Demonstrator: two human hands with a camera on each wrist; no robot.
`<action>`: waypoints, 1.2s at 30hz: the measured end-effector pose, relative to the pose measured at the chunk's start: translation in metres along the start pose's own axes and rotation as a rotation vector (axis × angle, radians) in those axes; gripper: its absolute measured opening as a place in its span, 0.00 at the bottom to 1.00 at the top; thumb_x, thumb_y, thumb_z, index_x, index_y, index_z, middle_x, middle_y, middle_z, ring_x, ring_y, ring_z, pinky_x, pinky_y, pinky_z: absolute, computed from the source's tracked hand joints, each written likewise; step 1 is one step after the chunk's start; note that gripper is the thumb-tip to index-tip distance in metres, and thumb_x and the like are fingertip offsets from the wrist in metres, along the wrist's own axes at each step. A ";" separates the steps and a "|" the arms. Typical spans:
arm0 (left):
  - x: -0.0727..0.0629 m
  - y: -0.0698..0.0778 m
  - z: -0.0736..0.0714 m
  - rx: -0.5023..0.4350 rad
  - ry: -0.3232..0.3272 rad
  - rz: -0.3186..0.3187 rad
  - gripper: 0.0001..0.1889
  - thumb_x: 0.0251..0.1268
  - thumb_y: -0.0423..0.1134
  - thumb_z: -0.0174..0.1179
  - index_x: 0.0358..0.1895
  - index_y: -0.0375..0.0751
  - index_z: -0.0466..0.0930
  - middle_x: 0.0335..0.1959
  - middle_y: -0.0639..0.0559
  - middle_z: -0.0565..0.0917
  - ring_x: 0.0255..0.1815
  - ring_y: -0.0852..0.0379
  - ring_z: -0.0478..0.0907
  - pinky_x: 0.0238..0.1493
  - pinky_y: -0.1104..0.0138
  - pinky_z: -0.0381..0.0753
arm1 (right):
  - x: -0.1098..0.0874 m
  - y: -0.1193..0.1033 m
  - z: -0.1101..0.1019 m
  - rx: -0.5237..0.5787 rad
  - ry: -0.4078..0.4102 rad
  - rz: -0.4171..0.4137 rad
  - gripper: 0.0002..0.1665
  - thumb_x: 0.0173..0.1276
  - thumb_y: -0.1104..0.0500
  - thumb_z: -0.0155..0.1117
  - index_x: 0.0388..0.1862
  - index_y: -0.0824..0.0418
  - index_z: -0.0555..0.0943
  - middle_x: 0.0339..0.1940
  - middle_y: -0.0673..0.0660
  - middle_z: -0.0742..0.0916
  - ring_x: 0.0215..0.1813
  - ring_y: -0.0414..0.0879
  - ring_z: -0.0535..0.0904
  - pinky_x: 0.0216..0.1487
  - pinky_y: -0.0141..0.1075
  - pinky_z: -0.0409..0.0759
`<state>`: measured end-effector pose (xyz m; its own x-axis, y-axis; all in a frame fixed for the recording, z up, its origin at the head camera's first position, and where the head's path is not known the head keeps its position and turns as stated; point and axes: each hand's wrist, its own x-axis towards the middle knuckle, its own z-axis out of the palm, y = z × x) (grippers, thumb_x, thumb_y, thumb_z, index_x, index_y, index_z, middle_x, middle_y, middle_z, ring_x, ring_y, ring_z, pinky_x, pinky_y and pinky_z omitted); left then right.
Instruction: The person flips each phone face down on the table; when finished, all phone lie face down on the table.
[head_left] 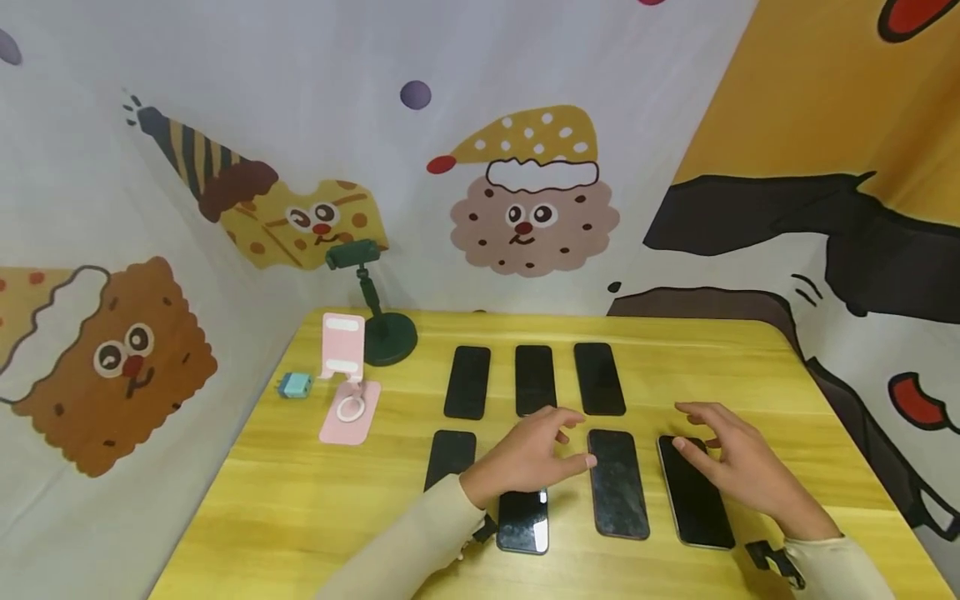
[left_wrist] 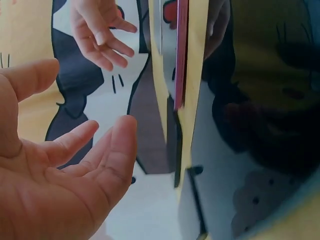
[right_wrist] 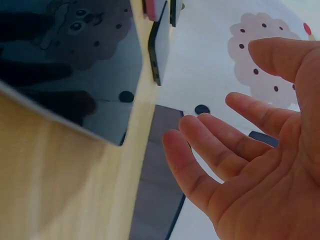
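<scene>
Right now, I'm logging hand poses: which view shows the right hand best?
The right wrist view: the right hand is largest there, palm showing, every fingertip visible. The head view shows its back; the left wrist view has it small, at top.

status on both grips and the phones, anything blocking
Left grip empty; right grip empty, over rightmost phone; seven phones flat on table; no obstruction seen.

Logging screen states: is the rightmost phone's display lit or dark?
Dark: the rightmost phone looks black in the head view, with only reflections in the right wrist view. Off or asleep: cannot tell.
</scene>
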<state>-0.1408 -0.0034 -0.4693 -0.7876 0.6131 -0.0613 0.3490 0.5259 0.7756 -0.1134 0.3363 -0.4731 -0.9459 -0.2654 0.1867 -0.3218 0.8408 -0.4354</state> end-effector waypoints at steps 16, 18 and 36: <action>0.032 0.029 0.042 -0.204 -0.105 -0.103 0.32 0.73 0.54 0.67 0.76 0.52 0.73 0.65 0.57 0.82 0.49 0.72 0.82 0.52 0.72 0.83 | -0.028 0.021 0.006 0.150 -0.045 0.199 0.32 0.78 0.49 0.68 0.72 0.67 0.76 0.67 0.70 0.81 0.62 0.69 0.82 0.49 0.55 0.89; 0.034 0.031 0.049 -0.221 -0.113 -0.120 0.32 0.73 0.54 0.68 0.76 0.52 0.73 0.64 0.58 0.81 0.49 0.72 0.82 0.52 0.72 0.83 | -0.032 0.022 0.008 0.165 -0.067 0.234 0.33 0.78 0.48 0.67 0.73 0.67 0.75 0.68 0.71 0.80 0.63 0.69 0.81 0.52 0.59 0.88; 0.044 0.055 0.096 -0.313 -0.137 -0.251 0.33 0.70 0.52 0.71 0.76 0.58 0.71 0.68 0.57 0.84 0.51 0.67 0.87 0.56 0.63 0.87 | -0.045 0.026 0.014 0.220 -0.157 0.359 0.39 0.78 0.42 0.65 0.75 0.66 0.71 0.68 0.70 0.82 0.63 0.64 0.82 0.45 0.34 0.84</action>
<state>-0.1076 0.1088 -0.4898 -0.7465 0.5726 -0.3390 -0.0329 0.4771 0.8783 -0.0801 0.3639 -0.5048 -0.9886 -0.0574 -0.1392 0.0434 0.7767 -0.6284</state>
